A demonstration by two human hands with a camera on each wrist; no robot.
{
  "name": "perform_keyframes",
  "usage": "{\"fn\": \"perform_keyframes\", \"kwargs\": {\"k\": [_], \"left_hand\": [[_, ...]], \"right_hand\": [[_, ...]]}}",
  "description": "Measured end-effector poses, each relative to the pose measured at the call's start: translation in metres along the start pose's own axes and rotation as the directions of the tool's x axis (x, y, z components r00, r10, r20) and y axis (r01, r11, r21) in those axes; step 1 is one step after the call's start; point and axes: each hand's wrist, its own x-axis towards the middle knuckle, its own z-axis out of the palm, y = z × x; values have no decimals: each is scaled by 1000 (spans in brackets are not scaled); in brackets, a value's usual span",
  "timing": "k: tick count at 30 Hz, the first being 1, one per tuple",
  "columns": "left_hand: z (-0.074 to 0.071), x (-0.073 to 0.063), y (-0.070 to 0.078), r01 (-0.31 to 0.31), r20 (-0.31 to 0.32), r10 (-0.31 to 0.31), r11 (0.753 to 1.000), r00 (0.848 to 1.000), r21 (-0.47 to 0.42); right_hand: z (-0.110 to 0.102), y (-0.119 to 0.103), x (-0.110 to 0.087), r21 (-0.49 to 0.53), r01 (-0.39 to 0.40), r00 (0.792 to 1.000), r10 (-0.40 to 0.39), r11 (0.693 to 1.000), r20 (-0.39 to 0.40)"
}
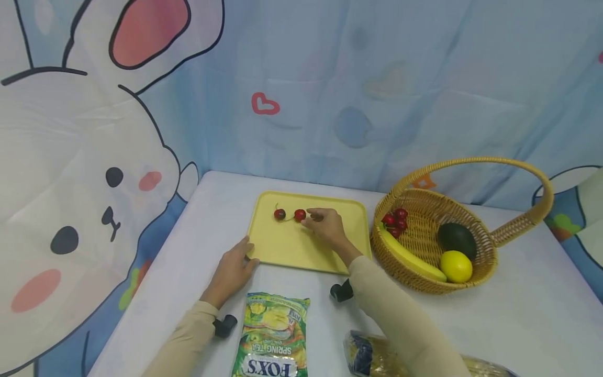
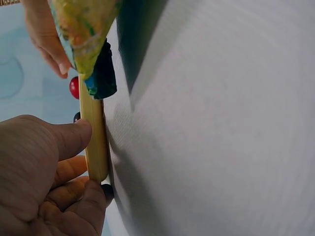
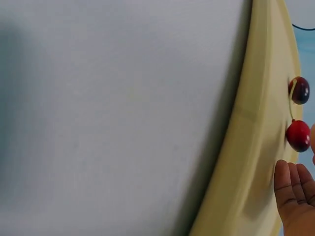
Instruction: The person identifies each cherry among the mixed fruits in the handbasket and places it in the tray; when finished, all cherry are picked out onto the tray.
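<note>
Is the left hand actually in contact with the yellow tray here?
Touching. The left wrist view shows it plainly: the left hand has its thumb resting against the edge of the yellow tray, with no gap between.

White-covered table (image 1: 542, 298) bears yellow tray (image 1: 287, 241), lying flat. Wicker basket (image 1: 422, 233) stands just beside tray's right end. Green FOX'S candy bag (image 1: 273, 337) lies in front of tray, apart; gold-toned packet (image 1: 382, 357), partly hidden, farther in front of tray's right side.
</note>
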Motion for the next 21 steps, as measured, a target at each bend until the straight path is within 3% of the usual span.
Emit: {"fn": "perform_keyframes", "kwargs": {"k": [5,11,15,18,21], "left_hand": [[0,-1,2,8,7,-8,1000,1000,-5],[-1,-2,0,12,4,-12,1000,1000,-14],[0,-2,-1,8,6,-8,1000,1000,-24],[0,-1,0,13,16,-12,1000,1000,-26],[0,-1,0,19,23,-18,999,1000,-32]], "right_hand": [[-19,-8,-15,-18,78,996,-77,997,48],[-52,-28,-45,-28,189,975,-184,982,122],[-93,-33,-68,38,211,938,-213,977,274],[-132,-29,-80,37,184,892,-183,982,412],[-169,-21,-87,-30,142,875,-111,989,471]]}}
